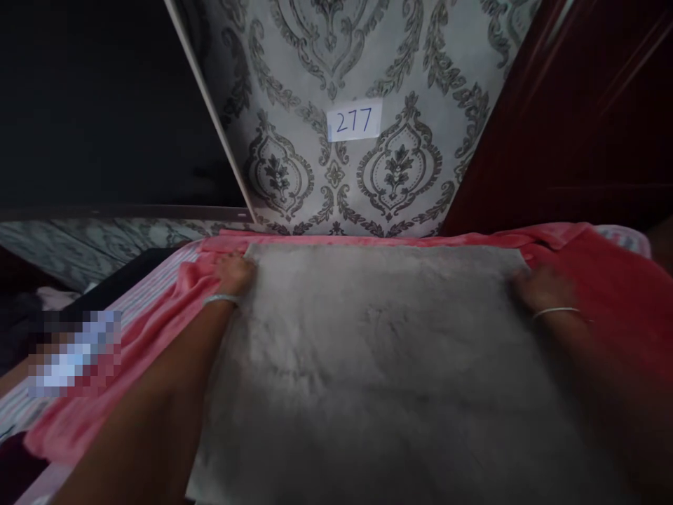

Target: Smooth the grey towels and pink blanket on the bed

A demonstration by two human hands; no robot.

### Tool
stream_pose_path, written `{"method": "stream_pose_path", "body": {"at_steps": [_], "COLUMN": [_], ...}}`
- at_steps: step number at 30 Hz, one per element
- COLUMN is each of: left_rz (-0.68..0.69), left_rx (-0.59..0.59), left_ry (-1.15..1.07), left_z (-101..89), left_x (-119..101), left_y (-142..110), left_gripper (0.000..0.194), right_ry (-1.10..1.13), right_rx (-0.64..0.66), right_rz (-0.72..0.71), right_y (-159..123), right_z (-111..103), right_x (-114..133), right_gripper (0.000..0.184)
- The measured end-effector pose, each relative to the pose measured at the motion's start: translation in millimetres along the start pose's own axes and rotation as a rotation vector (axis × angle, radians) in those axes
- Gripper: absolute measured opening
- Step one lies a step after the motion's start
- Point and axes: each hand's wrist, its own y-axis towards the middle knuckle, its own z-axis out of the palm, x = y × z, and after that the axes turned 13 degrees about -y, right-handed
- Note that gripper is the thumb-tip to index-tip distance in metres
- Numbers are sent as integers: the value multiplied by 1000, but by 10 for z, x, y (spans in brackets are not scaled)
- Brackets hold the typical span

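The grey plush cloth (378,337), likely light, soft and limp, lies spread over the red blanket (610,280) and is best gripped near its far corners, where the left hand (235,272) and blurred right hand (547,287) are positioned, finger closure indeterminable.

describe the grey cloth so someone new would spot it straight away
Below the patterned wall lies a pink-red blanket. On top, between the left hand and the right hand, spreads the grey cloth. Its plain grey surface stands out from the blanket's red and pink.
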Motion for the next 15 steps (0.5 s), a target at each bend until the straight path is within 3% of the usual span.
{"method": "stream_pose_path", "body": {"at_steps": [1,2,5,6,8,11,13,15], "left_rz": [121,305,791,902,944,863,768,629], "left_rx": [-49,-12,253,312,314,299,295,248], "left_ry": [24,27,-14,-21,-33,-12,28,68], "left_z": [68,167,553,672,829,782,575,294], "left_x": [-121,-252,-614,-704,-812,-732,-484,-112], "left_y": [-210,-465,-1360,-1631,-2020,-2141,-2007,-1845], "left_gripper": [58,62,63,62,62,66,65,61], "right_ry": [-4,-2,34,37,23,-10,-45,-95], "right_rx": [-91,-139,-102,-83,-62,-33,-9,9], "right_rz": [-110,-334,-797,-905,-981,-991,-942,-794], "right_y": [-249,-546,-1526,-1805,-2178,-2225,-2028,-1793], "right_z": [-53,-93,-111,-92,-46,-9,14,70], "right_x": [200,428,1118,1295,1507,1433,1116,590], "right_gripper": [63,62,54,53,55,57,58,59]}}
